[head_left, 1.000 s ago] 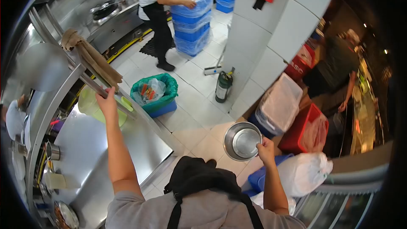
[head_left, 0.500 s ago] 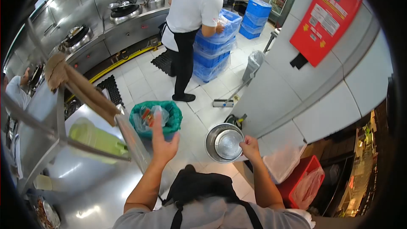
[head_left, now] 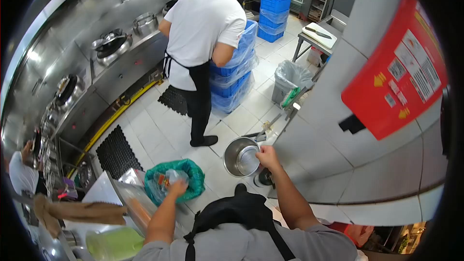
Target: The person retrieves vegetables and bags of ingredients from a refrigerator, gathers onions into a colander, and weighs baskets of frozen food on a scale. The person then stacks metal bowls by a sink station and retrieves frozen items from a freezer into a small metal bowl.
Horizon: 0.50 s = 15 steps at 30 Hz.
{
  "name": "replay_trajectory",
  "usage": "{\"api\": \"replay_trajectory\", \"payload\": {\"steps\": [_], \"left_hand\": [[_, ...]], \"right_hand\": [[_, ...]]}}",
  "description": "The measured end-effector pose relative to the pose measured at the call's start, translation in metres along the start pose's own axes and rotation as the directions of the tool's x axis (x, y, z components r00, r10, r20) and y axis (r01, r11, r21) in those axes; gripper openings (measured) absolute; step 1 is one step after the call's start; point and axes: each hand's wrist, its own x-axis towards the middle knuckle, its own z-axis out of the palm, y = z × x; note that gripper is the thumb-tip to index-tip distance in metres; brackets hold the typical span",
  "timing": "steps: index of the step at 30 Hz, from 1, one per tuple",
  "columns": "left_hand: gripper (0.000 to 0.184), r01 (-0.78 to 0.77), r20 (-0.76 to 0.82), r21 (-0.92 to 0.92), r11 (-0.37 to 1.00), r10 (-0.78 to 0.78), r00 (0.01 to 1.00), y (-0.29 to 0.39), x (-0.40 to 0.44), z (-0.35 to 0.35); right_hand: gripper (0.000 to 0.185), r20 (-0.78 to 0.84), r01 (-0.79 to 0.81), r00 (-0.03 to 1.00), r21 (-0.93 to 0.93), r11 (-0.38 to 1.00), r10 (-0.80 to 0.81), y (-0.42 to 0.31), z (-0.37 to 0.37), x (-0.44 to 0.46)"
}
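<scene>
My right hand [head_left: 267, 157] is closed on the rim of a round, deep steel pot [head_left: 231, 158], held out in front of me above the floor. The pot is tilted so its shiny inside shows, and I see no food in it. My left hand [head_left: 179, 187] is over the near side of a bin with a green liner [head_left: 195, 174]. Its fingers are blurred, so whether they grip anything is unclear. Clear plastic and orange-red scraps [head_left: 163, 181] lie in the bin beside that hand.
A co-worker in a white shirt [head_left: 205, 19] stands ahead beside stacked blue crates [head_left: 232, 82]. A grey bin [head_left: 285, 84] is by the wall on the right, with a red wall-mounted case [head_left: 386, 82] nearer. A green-yellow container [head_left: 113, 242] sits at lower left.
My left hand has come down from raised and open to the green-lined bin. My right hand still holds the pot. The view has shifted forward, and the co-worker has turned slightly away.
</scene>
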Motion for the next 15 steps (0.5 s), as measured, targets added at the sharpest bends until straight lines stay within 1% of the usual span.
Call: {"api": "replay_trajectory", "payload": {"steps": [1,2,3,4,5,6,8,9,10,11,12,13,14,15], "left_hand": [[0.027,-0.474,0.295,0.474,0.742,0.373,0.88,-0.067,0.02,0.024],[0.024,-0.639,0.235,0.593,0.489,0.655,0.718,-0.068,-0.006,-0.005],[0.026,-0.502,0.25,0.536,0.678,0.441,0.862,-0.078,-0.022,-0.011],[0.028,-0.301,0.248,0.508,0.807,0.198,0.948,-0.088,-0.038,-0.017],[0.027,0.128,0.342,0.142,0.982,-0.17,0.924,-0.1,-0.039,-0.021],[0.032,0.602,0.387,-0.15,0.785,-0.513,0.766,-0.113,-0.039,-0.024],[0.032,0.71,0.343,-0.396,0.582,-0.623,0.702,-0.111,-0.04,-0.038],[0.03,0.788,0.34,-0.435,0.435,-0.732,0.591,-0.112,-0.029,-0.04],[0.028,0.838,0.343,-0.469,0.278,-0.818,0.463,-0.118,-0.016,-0.041],[0.028,0.841,0.346,-0.458,0.288,-0.814,0.467,-0.125,-0.002,-0.045],[0.024,0.825,0.38,-0.478,0.301,-0.776,0.504,-0.13,0.025,-0.05],[0.022,0.806,0.416,-0.506,0.307,-0.732,0.54,-0.13,0.054,-0.052],[0.022,0.802,0.422,-0.509,0.311,-0.722,0.548,-0.134,0.081,-0.05],[0.02,0.74,0.433,-0.589,0.325,-0.646,0.629,-0.14,0.114,-0.045]], "right_hand": [[0.012,-0.01,0.008,1.0,0.013,1.0,-0.008,-0.013,0.004,0.021],[0.013,0.034,-0.056,0.998,0.117,0.992,0.052,-0.027,0.007,0.041],[0.014,0.087,-0.124,0.99,0.209,0.97,0.108,-0.041,0.008,0.059],[0.015,0.083,-0.157,0.986,0.178,0.971,0.144,-0.055,0.009,0.075],[0.015,0.08,-0.153,0.987,0.178,0.972,0.141,-0.059,0.012,0.094],[0.015,0.093,-0.157,0.985,0.152,0.976,0.144,-0.059,0.017,0.114],[0.016,0.09,-0.167,0.983,0.079,0.983,0.16,-0.05,0.025,0.158],[0.016,0.083,-0.171,0.983,0.073,0.983,0.164,-0.041,0.027,0.18],[0.015,0.071,-0.224,0.973,0.094,0.97,0.218,-0.032,0.029,0.199],[0.014,0.061,-0.282,0.959,0.122,0.951,0.277,-0.023,0.031,0.21],[0.008,0.044,-0.293,0.955,0.006,0.956,0.292,-0.023,0.023,0.219],[0.007,-0.021,-0.339,0.94,0.063,0.939,0.341,-0.001,0.022,0.234],[0.009,-0.078,-0.384,0.916,0.12,0.915,0.394,0.024,0.023,0.242],[0.01,-0.127,-0.42,0.889,0.156,0.894,0.44,0.025,0.015,0.242]]}}
